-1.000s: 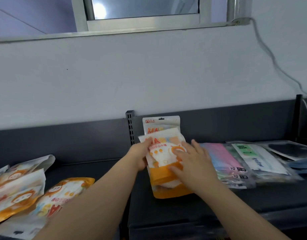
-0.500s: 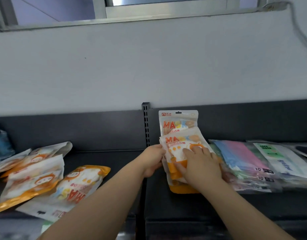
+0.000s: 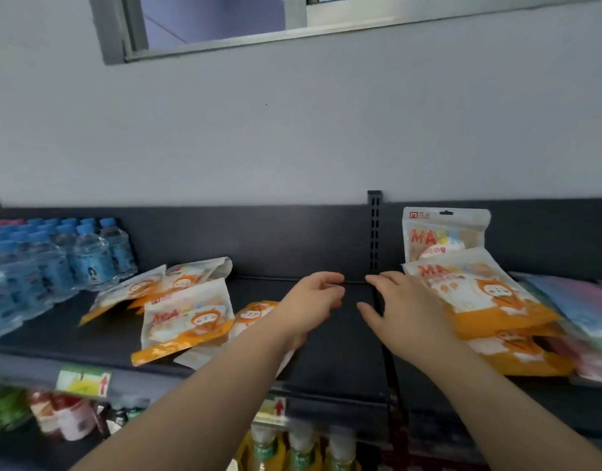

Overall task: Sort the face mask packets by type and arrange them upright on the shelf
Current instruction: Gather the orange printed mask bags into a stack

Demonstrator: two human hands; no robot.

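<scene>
On the dark shelf a white-and-orange mask packet stands upright against the back panel at the right. A second orange packet leans against it, with more orange packets under that one. Several orange packets lie flat and jumbled on the left half of the shelf. My left hand hovers over the shelf's middle, fingers loosely curled, holding nothing. My right hand is spread with relaxed fingers just left of the leaning packet, holding nothing.
A shrink-wrapped pack of blue-capped water bottles stands at the far left. Pastel blue and pink mask packets lie flat at the far right. A slotted upright post divides the back panel. Bottles and jars fill the shelf below.
Both hands have let go of the orange packet, which now leans on the upright one. The hands moved left toward the shelf's middle and the view swung left.
</scene>
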